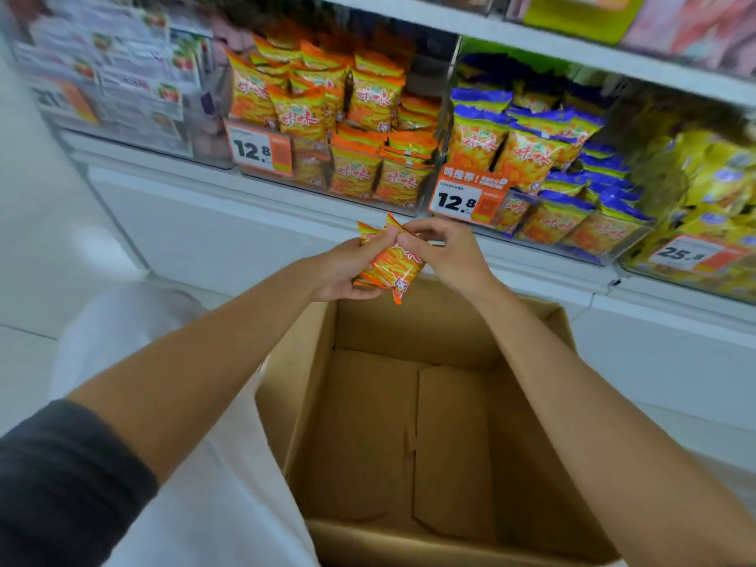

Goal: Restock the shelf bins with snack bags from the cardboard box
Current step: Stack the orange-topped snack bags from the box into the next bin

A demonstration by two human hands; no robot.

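1. Orange snack bags: a small bunch held in both hands, in the air above the far rim of the cardboard box and just below the shelf's front edge. More than one bag; I can't tell the exact count.
2. Left hand: fingers curled under the bunch with the thumb over the top, gripping it from the left.
3. Right hand: fingers bent, pinching the upper right edge of the same bunch.
4. The box stands open on the floor between the person and the shelf. The bottom flaps are visible inside. Both forearms reach over it.
5. Clear bin, straight above the hands: stacked with matching orange bags. A price tag reading 12.8 sits at its front left corner.
6. Next bin to the right: blue-topped bags. A second tag reading 12.8 sits at its front left.
7. Far right bin: yellow bags, blurred. Its tag starts with 25.
8. Far left bin: white packs, too blurred to read.
9. A dark sleeve shows on the left upper arm. A white garment lies below the left arm, left of the box.
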